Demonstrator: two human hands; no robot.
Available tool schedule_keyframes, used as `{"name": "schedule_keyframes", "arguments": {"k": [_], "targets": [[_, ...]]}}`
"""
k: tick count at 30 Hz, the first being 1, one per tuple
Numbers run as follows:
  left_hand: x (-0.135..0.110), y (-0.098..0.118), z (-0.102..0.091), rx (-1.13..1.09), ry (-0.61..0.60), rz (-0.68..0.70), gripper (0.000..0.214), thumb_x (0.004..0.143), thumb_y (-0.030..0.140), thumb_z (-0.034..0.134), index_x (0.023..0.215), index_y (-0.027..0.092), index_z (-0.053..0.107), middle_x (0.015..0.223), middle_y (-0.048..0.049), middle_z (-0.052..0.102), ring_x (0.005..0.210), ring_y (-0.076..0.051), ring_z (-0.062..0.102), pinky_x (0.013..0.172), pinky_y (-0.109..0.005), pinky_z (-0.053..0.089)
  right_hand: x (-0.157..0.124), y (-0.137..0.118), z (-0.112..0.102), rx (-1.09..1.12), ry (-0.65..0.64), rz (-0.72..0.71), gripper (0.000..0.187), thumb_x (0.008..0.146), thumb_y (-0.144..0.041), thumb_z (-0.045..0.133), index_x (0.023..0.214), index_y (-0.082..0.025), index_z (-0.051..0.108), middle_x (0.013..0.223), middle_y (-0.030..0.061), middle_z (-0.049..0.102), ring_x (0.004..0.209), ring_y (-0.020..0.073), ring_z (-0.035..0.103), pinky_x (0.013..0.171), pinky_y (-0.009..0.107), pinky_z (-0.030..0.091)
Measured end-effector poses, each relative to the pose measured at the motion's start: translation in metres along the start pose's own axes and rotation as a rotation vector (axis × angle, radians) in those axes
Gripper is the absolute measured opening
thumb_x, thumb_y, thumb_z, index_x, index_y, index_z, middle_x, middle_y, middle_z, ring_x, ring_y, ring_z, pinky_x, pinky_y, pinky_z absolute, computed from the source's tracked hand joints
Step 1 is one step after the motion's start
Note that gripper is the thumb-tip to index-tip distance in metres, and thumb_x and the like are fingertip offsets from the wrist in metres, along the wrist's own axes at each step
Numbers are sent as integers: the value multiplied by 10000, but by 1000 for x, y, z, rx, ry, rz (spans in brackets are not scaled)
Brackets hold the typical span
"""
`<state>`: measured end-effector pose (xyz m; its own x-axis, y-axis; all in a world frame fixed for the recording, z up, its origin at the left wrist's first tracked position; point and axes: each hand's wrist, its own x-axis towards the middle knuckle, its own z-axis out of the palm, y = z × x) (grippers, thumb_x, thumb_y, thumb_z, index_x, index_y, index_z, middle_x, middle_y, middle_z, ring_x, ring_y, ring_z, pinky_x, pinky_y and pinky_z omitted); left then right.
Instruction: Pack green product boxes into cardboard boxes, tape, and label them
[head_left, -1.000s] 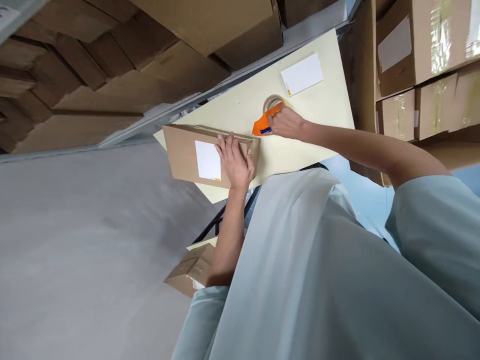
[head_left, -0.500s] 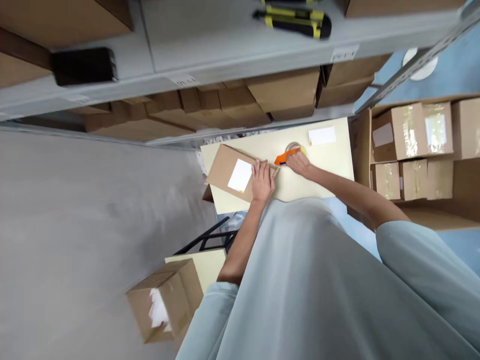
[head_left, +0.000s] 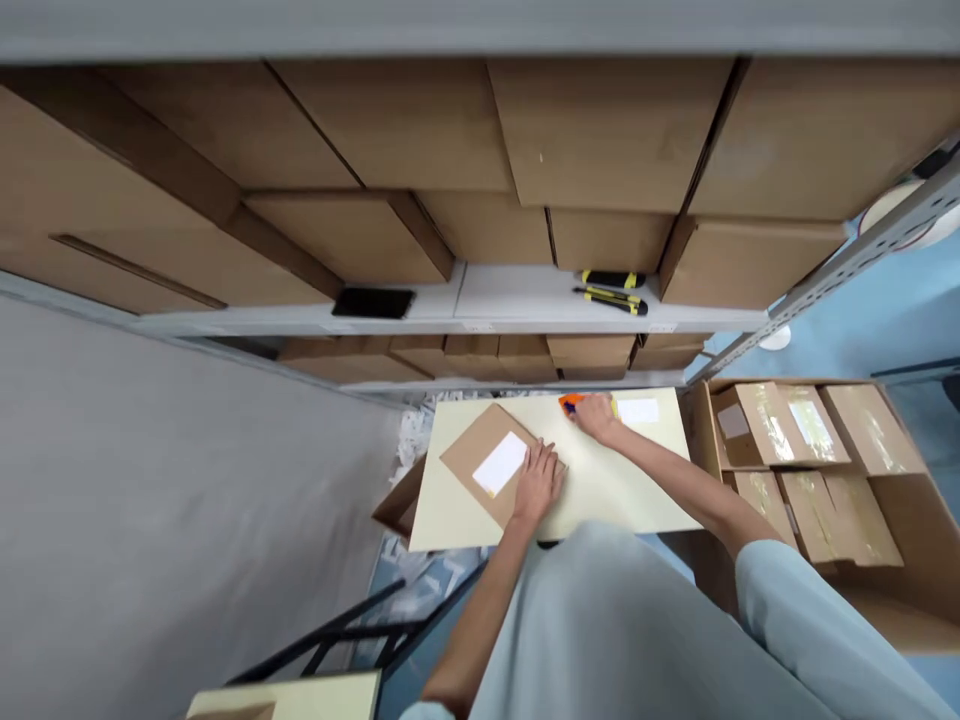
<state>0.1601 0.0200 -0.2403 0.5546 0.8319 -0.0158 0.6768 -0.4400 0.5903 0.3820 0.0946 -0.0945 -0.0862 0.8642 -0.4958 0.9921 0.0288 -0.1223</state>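
Note:
My left hand (head_left: 538, 480) lies on the right part of a brown cardboard box (head_left: 466, 452), its fingers stretched over the surface beside a white label (head_left: 499, 463). The box sits at an angle on a cream table (head_left: 439, 515). My right hand (head_left: 594, 416) is closed around an orange tape dispenser (head_left: 570, 403) near the table's far edge, right of the box and apart from it. My fingers hide much of the dispenser. A white paper label (head_left: 637, 411) lies on the table just right of this hand.
Shelves (head_left: 517, 300) full of cardboard boxes stand across the far side, holding a black phone (head_left: 373, 303) and yellow-black utility knives (head_left: 611, 298). At right, a large open carton (head_left: 705, 440) holds several taped boxes. A grey wall (head_left: 187, 520) is at left.
The view has tilted up, showing more shelf boxes. The box lies turned more diagonally under my left hand. My right hand still grips the tape dispenser, now nearer the table's far edge.

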Motion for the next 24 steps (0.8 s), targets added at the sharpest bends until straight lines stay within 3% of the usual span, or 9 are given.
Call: {"name": "schedule_keyframes", "arguments": {"k": [2, 3, 7, 11, 14, 17, 20, 22, 24], "targets": [[11, 11, -13, 15, 93, -24, 652, 1054, 510, 492, 1676, 326, 565, 1681, -222, 640, 1670, -456, 479, 1400, -758, 380, -5, -5, -21, 16, 108, 6, 487, 1189, -427, 497, 1270, -86, 836, 1211, 288, 852, 1156, 365, 844, 975, 432, 628], [22, 16, -24, 6, 176, -52, 720, 1060, 519, 473, 1767, 384, 464, 1755, -197, 570, 1703, -422, 421, 1409, -710, 397, -8, -8, -32, 47, 178, 9, 522, 1192, -460, 469, 1334, -100, 819, 1198, 276, 859, 1131, 369, 852, 975, 440, 640], [97, 40, -96, 19, 406, 27, 859, 1083, 462, 423, 1890, 460, 130, 1894, -69, 374, 1779, -291, 238, 1446, -589, 382, -4, -18, -95, 136, 456, -30, 597, 1147, -397, 463, 1606, -42, 603, 1194, 266, 857, 1074, 384, 849, 939, 462, 672], [185, 49, -166, 31, 463, 137, 848, 1057, 331, 465, 1875, 226, 266, 1891, -144, 385, 1801, -351, 244, 1470, -662, 294, 29, -22, -171, 93, 550, -101, 485, 1087, -189, 493, 1512, 14, 605, 1250, 271, 841, 1138, 342, 825, 1017, 415, 631], [219, 53, -186, 24, 439, 125, 855, 998, 240, 510, 1837, 165, 368, 1867, -154, 433, 1792, -351, 295, 1471, -625, 293, 56, -22, -206, 62, 487, -104, 262, 1105, -166, 553, 1209, -10, 736, 1152, 249, 851, 1039, 264, 819, 958, 338, 599], [212, 51, -179, 1, 424, 125, 852, 991, 212, 528, 1831, 164, 397, 1877, -140, 420, 1800, -332, 279, 1488, -591, 239, 72, -20, -213, 70, 468, -102, 208, 1108, -169, 623, 1109, -19, 767, 1150, 246, 853, 1049, 235, 808, 998, 331, 592], [168, 28, -156, -53, 419, 75, 812, 1033, 256, 527, 1830, 165, 402, 1881, -156, 405, 1810, -332, 246, 1489, -598, 189, 80, -12, -199, 107, 526, -94, 411, 1122, -109, 542, 1482, 59, 649, 1512, 310, 725, 1399, 275, 708, 1277, 420, 493], [120, 2, -136, -94, 397, -31, 787, 1066, 321, 528, 1826, 158, 403, 1882, -180, 395, 1817, -344, 217, 1484, -613, 165, 87, -1, -173, 180, 575, -98, 605, 1163, -133, 433, 1742, 35, 390, 1753, 306, 519, 1636, 310, 517, 1407, 510, 361], [66, -26, -116, -123, 367, -193, 790, 1092, 398, 538, 1825, 142, 392, 1885, -203, 380, 1823, -353, 189, 1481, -612, 151, 93, 13, -122, 371, 720, -146, 642, 1224, -286, 349, 1824, -64, 295, 1864, 262, 384, 1754, 349, 359, 1457, 620, 252]]}}
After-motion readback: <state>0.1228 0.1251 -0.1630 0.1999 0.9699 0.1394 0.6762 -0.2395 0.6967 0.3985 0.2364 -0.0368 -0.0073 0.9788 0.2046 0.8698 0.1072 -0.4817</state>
